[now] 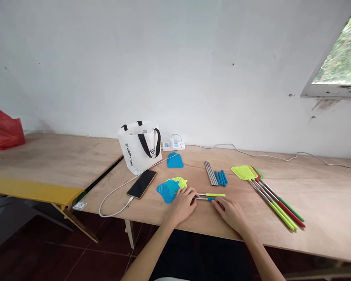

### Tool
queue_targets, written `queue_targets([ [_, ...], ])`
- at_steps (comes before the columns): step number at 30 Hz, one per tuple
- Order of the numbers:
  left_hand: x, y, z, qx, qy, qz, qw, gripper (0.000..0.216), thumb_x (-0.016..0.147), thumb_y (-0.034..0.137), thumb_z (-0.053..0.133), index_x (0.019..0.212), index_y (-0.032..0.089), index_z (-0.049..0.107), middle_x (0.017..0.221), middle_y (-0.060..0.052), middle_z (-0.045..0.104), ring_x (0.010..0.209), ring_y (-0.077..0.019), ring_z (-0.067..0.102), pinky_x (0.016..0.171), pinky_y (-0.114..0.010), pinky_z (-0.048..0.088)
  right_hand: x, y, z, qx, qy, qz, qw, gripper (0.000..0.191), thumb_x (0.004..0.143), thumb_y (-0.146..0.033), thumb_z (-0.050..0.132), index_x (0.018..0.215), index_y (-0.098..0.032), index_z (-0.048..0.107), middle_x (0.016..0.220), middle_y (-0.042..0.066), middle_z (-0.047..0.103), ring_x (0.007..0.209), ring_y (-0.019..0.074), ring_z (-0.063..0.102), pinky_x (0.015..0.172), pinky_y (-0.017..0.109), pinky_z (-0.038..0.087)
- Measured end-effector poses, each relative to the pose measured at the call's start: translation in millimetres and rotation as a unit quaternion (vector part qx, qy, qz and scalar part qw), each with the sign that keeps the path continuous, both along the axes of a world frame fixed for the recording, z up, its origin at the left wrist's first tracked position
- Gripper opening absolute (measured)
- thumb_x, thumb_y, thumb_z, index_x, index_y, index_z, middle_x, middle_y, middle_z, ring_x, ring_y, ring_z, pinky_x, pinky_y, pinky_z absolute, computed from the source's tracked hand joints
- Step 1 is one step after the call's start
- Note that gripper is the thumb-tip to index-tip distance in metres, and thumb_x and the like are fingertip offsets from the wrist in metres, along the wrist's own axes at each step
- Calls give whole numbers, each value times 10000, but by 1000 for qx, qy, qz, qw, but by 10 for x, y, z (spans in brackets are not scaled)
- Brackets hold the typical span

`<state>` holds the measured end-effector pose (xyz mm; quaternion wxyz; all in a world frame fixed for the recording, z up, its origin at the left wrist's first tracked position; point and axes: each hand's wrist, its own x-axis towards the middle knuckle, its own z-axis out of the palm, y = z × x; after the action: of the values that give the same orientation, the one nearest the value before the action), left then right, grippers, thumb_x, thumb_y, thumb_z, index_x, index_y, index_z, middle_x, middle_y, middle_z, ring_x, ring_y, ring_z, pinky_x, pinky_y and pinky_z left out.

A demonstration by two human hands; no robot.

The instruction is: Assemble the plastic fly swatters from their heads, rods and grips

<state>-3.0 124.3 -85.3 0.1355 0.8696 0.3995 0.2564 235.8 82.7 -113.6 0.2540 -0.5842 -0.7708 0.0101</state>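
Note:
A blue fly swatter lies across the table in front of me, its mesh head (166, 191) at the left. My left hand (187, 202) is closed over its metal rod, close to the head. My right hand (229, 211) has its fingers around the end of the blue handle (211, 199), covering most of it. Just behind lies a yellow-green swatter, its head (179, 181) partly under the blue one and its handle (215, 194) pointing right. Beyond my hands, several loose metal rods (211, 173) lie beside several short blue handles (221, 178).
Several swatters (269, 195) in yellow-green, red and green lie at right. Spare blue mesh heads (174, 160) rest near a power strip (173, 146). Left are a white bag (139, 150) and a phone (142, 184) on a cable. A red bag (4, 130) sits on the neighbouring table.

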Motion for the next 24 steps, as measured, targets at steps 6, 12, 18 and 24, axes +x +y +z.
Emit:
queue_targets([
  [6,1,0,-5,-3,-2,-1,1000,160,981,185,510,1055,256,633,1140,-10,670,1093,-221,602,974,-390,408,10,15,16,1,11,-6,1000,349,1048,-422,406,793,-257,577,773,4,708,675,200,672,585,283,384],
  [12,-46,27,85,-26,-70,-12,997,241,970,185,521,1176,268,612,1223,-24,685,1173,-224,608,1029,-370,443,5,4,24,7,13,1,1000,359,1059,-423,391,797,-257,572,791,9,708,693,200,671,609,294,421],
  [18,-459,191,274,7,-59,110,992,310,948,175,485,1220,244,615,1284,-73,652,1211,-258,593,1032,-392,457,-4,-4,45,71,3,12,997,356,1066,-412,383,851,-252,617,865,42,668,834,206,656,732,319,494],
  [24,-825,293,257,-99,113,246,958,578,887,438,655,1374,155,524,1388,-203,575,1319,-398,509,1040,-470,410,-218,-22,61,105,-65,14,992,310,1057,-393,424,1312,-293,570,1312,80,643,1170,256,614,1036,476,439],
])
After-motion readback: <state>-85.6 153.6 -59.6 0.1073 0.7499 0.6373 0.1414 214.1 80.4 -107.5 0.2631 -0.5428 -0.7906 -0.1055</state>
